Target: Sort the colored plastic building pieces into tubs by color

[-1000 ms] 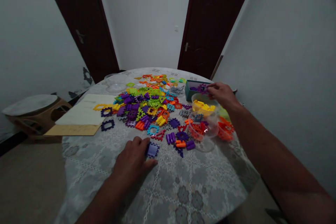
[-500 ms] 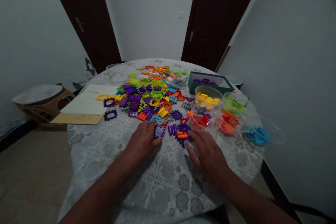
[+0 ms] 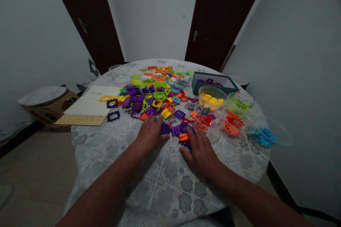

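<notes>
A heap of coloured plastic interlocking pieces (image 3: 153,95) covers the far half of a round table (image 3: 170,181) with a lace-patterned cloth. My left hand (image 3: 151,134) lies palm down at the heap's near edge, fingers curled over a purple square piece (image 3: 165,129). My right hand (image 3: 200,150) lies flat beside it, fingers stretched onto purple pieces (image 3: 185,144) and touching an orange piece (image 3: 183,136). Clear bowls to the right hold yellow (image 3: 211,99), red (image 3: 206,120), orange (image 3: 231,127), green (image 3: 238,104) and blue pieces (image 3: 262,136).
A green box (image 3: 213,82) with purple pieces stands behind the bowls. A pale board (image 3: 90,105) lies at the table's left edge, with an empty clear bowl (image 3: 119,74) beyond it. A low wooden stool (image 3: 45,103) stands on the floor at left. Two dark doors are behind.
My right hand came back from the green box to the table's near side and now rests flat by the purple pieces. My left hand slid forward over the purple square.
</notes>
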Available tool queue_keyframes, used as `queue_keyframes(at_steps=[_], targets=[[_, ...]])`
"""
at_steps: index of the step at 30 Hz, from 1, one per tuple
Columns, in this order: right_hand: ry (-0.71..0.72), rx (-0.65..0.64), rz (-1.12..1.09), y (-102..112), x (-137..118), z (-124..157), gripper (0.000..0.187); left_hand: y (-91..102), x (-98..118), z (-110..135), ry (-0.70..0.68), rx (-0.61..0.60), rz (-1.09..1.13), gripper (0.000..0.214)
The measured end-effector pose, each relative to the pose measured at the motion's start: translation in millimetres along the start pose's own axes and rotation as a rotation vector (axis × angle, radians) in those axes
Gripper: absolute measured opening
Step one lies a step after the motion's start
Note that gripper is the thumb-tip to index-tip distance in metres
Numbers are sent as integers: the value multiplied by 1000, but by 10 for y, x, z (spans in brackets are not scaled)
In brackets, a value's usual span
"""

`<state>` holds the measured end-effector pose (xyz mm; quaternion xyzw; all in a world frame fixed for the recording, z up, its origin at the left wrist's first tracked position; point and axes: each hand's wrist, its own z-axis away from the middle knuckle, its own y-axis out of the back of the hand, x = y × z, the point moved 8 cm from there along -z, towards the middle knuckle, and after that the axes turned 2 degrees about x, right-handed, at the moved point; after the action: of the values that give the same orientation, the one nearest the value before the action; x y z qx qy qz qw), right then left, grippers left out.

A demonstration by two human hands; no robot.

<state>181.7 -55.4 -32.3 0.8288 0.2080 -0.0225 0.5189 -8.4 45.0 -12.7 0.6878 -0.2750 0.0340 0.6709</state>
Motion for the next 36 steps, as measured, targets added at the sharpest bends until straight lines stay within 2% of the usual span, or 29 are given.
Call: queue_keyframes(at_steps=[5, 9, 16, 24, 33, 36], targets=[[0, -35, -5, -179, -39, -271, 79, 4, -68, -81, 61, 34, 79, 81], [35, -38, -11, -309, -128, -539, 71, 12, -112, -134, 65, 109, 261, 69], [-27, -34, -51, -522, -144, -922, 59, -10, -263, -202, 101, 240, 508, 54], [-37, 26, -175, -583, -67, -935, 58, -52, -392, -199, 241, 465, 618, 46], [-30, 57, -317, -596, -15, -935, 50, -152, -390, -271, 364, 484, 1198, 53], [-10, 87, -364, -578, -7, -928, 51, -133, -341, -283, 376, 480, 1253, 55]])
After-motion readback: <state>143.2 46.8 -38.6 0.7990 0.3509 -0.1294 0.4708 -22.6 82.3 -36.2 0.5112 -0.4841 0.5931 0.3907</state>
